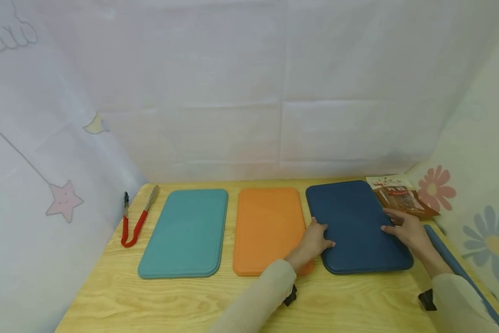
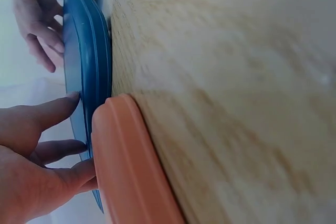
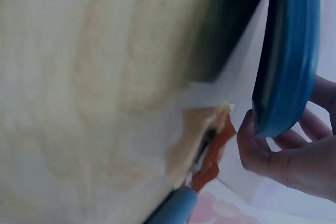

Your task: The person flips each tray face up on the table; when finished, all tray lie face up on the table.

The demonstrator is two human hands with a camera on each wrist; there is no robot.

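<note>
My left hand [image 1: 312,243] holds the left edge of a dark blue rectangular tray [image 1: 353,231], thumb and a fingertip on its flat upper face. At the opposite edge, my right hand [image 1: 409,233] grips with the thumb on top. From the right wrist, the tray's edge [image 3: 294,61] stands raised off the table between thumb and fingers. An orange tray [image 1: 270,226] lies just left of the blue one, partly under my left forearm. In the left wrist view the orange tray's rounded corner [image 2: 126,145] hides some left fingertips.
A teal tray [image 1: 187,233] lies farther left, then red-handled tongs [image 1: 137,224] with spread arms. Behind my right hand sits a brown food packet [image 1: 399,196]. A long blue-grey strip [image 1: 445,252] runs along the right table edge. White printed sheets hang at the back and sides.
</note>
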